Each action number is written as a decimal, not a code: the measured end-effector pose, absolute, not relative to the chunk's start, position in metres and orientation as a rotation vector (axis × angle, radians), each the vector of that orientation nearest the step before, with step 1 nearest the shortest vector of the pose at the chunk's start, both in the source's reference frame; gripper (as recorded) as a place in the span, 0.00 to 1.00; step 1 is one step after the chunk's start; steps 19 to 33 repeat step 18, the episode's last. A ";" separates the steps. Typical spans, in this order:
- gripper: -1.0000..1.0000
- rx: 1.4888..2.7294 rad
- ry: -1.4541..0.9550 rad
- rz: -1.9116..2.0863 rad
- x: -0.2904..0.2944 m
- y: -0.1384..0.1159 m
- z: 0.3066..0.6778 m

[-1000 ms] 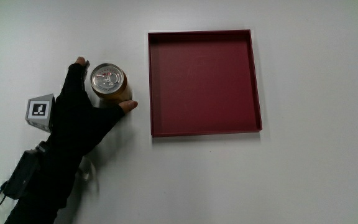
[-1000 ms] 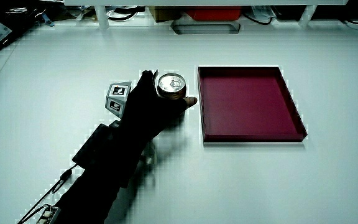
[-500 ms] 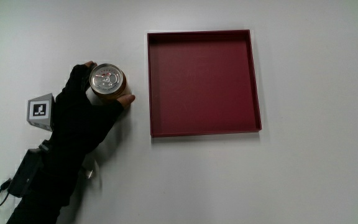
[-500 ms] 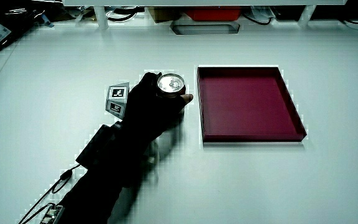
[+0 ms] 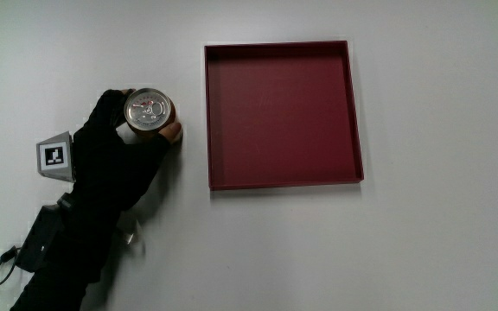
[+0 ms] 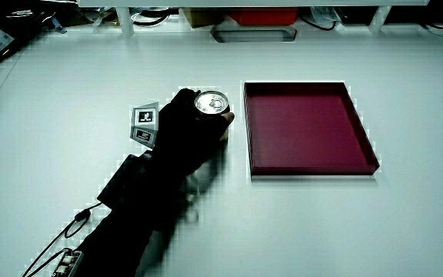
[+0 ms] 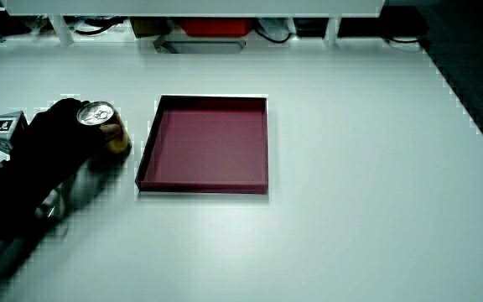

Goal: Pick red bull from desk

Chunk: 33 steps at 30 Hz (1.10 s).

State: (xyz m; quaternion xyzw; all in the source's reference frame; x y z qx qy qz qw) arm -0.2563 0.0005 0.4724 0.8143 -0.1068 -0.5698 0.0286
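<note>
A Red Bull can (image 5: 149, 111) with a silver lid and gold side stands upright on the white desk (image 5: 318, 250), beside a dark red tray (image 5: 284, 177). The gloved hand (image 5: 115, 155) is wrapped around the can, fingers and thumb closed on its side. Both side views show the can (image 6: 211, 104) (image 7: 99, 115) in the hand (image 6: 183, 135) (image 7: 53, 138). The can's base is hidden by the hand, so I cannot tell whether it touches the desk.
The shallow square tray (image 6: 311, 165) (image 7: 204, 186) holds nothing. A black device on the forearm (image 5: 41, 238) trails a cable near the desk's edge. A low partition with cables and boxes (image 6: 252, 15) runs along the desk's far edge.
The thumb and fingers have tightened around the can, which has shifted slightly away from the person with the hand. The tray has not moved.
</note>
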 end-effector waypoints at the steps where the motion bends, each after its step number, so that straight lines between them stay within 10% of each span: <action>1: 1.00 2.534 -0.333 -1.741 -0.257 0.001 0.473; 33: 1.00 2.414 0.087 -1.939 -0.205 -0.006 0.412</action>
